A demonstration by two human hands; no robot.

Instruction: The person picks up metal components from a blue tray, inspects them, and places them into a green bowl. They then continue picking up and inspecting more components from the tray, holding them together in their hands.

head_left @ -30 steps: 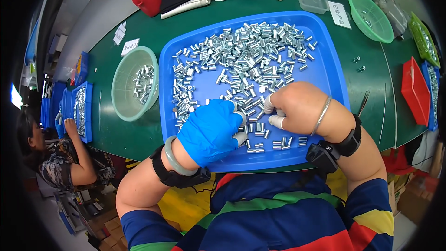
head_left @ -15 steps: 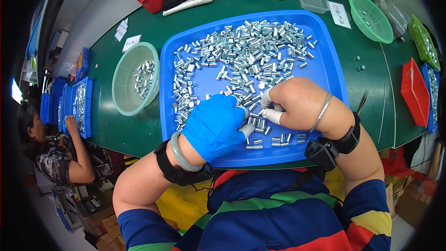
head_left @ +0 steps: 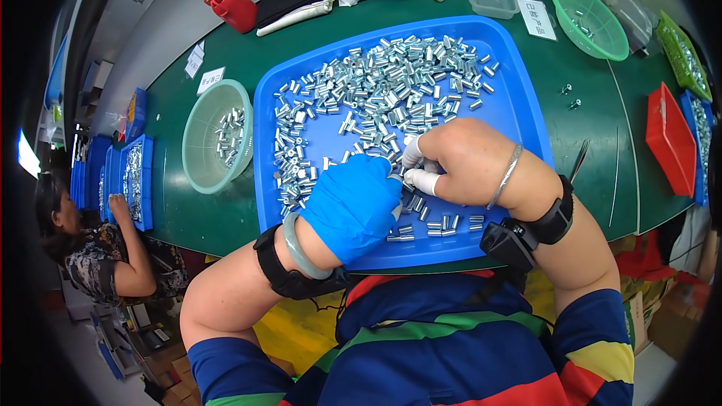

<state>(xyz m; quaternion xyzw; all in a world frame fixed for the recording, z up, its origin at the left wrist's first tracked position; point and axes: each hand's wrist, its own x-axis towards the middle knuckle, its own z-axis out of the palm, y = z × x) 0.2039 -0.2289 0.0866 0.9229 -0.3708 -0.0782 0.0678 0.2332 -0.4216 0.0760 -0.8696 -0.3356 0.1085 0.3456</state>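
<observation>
A large blue tray (head_left: 519, 116) in front of me holds a heap of small silver metal sleeves (head_left: 391, 75), densest toward its far side. Over its near middle, my left hand (head_left: 353, 199), in a blue glove, has its fingers curled; whatever they hold is hidden beneath the hand. My right hand (head_left: 459, 162), white covers on thumb and fingertips, meets it from the right, fingers drawn together. Something small and silver shows where the fingertips meet, too covered to name. Just below the hands, several loose sleeves (head_left: 444, 227) lie in short rows near the tray's front wall.
A pale green basket (head_left: 194, 143) with some sleeves stands left of the tray; another green basket (head_left: 613, 37) is at the far right. Two loose metal parts (head_left: 575, 104) and tweezers (head_left: 580, 159) lie right of the tray. A co-worker (head_left: 94, 244) sits at the left.
My two hands have drawn closer together, the right fingertips shifting left toward the blue glove. The left thumb is now mostly hidden. The whole view has shifted slightly.
</observation>
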